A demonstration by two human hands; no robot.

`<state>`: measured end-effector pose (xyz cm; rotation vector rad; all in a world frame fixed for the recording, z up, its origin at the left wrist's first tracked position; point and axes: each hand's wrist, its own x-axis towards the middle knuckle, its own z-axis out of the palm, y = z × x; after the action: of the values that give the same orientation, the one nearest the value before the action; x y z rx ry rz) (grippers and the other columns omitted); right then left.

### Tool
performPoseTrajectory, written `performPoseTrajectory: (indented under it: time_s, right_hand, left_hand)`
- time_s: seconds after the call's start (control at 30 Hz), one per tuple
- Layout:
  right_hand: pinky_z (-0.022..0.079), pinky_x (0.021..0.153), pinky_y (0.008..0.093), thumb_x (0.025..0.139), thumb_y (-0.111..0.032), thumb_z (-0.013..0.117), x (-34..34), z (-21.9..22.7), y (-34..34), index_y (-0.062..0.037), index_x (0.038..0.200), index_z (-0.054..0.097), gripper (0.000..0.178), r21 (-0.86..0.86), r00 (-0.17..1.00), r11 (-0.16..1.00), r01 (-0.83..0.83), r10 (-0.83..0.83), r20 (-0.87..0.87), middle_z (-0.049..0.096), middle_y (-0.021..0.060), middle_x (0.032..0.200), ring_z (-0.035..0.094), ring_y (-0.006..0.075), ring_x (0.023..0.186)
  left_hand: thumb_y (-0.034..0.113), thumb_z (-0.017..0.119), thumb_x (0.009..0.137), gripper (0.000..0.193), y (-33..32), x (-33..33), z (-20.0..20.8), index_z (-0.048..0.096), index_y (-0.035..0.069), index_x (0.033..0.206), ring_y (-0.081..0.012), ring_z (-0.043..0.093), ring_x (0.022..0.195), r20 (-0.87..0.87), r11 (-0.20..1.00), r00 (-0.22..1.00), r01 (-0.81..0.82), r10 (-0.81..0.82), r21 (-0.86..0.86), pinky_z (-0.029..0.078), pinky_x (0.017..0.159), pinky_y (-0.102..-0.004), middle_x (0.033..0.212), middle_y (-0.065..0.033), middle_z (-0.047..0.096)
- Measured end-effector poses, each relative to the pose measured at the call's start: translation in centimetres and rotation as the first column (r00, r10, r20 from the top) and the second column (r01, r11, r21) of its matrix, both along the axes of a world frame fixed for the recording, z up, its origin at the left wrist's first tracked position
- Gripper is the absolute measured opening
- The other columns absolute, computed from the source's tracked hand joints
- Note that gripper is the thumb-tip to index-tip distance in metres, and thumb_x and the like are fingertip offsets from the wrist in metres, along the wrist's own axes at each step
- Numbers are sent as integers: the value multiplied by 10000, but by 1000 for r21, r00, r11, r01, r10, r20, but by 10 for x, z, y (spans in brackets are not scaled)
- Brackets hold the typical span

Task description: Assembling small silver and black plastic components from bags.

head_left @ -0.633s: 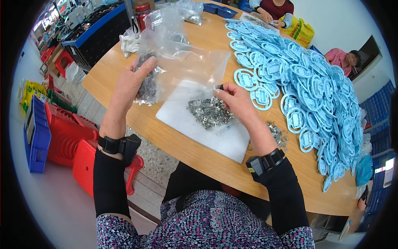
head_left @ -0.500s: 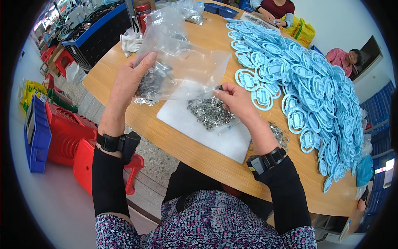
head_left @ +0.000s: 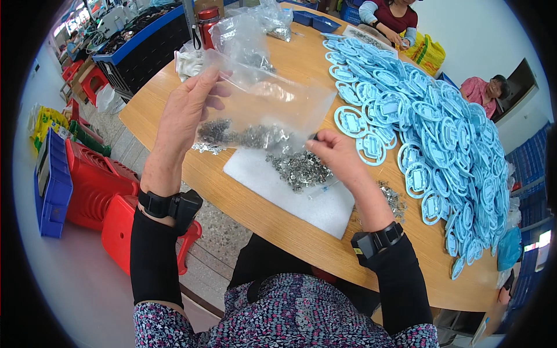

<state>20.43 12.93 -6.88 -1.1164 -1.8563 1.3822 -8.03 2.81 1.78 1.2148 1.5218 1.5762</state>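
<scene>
Between my two hands hangs a clear plastic bag (head_left: 290,110) with small silvery metal pieces (head_left: 264,138) gathered along its lower part. My left hand (head_left: 194,104) grips the bag's upper left edge between thumb and fingers. At the lower right corner my right hand (head_left: 336,152) pinches the plastic, and something dark shows at its fingertips. Under the bag, a heap of small metal parts (head_left: 299,171) rests on a white foam sheet (head_left: 272,196). The bag covers part of the heap and of the sheet.
A big pile of light-blue oval plastic pieces (head_left: 435,127) covers the table's right side. More metal parts (head_left: 391,200) lie by my right wrist. Beyond the bag are white gloves (head_left: 188,62), a red flask (head_left: 208,28) and blue trays (head_left: 316,22). A co-worker (head_left: 394,17) sits across.
My left hand has opened the bag's tilt upward, and the metal pieces have slid from beside that hand toward the middle of the bag. My right hand keeps its pinch, slightly lower and further right.
</scene>
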Motion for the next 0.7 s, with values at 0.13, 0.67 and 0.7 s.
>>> performPoseTrajectory:
  time_s: [0.13,0.67,0.7]
  right_hand:
    - [356,542,233,878,-230,720,-1,8,-2,-49,813,639,209,37,997,998,-50,48,60,481,-71,642,414,40,593]
    - [368,569,273,872,-245,709,0,8,-6,-16,826,622,249,94,979,990,-105,86,185,466,-50,637,408,66,620]
    - [369,569,276,872,-244,708,1,6,-5,-14,825,621,251,102,981,990,-97,77,179,465,-47,636,408,69,619]
  left_hand:
    - [489,533,985,462,-3,6,18,686,85,1149,-11,481,689,-86,1000,996,4,-2,24,297,538,-166,844,34,643]
    - [506,597,948,452,-3,14,34,731,97,1088,-7,432,680,-278,995,960,6,21,96,275,521,-165,810,57,609]
    - [504,603,946,444,-1,14,33,732,103,1087,-2,428,676,-288,996,957,-8,33,87,271,518,-164,809,59,608]
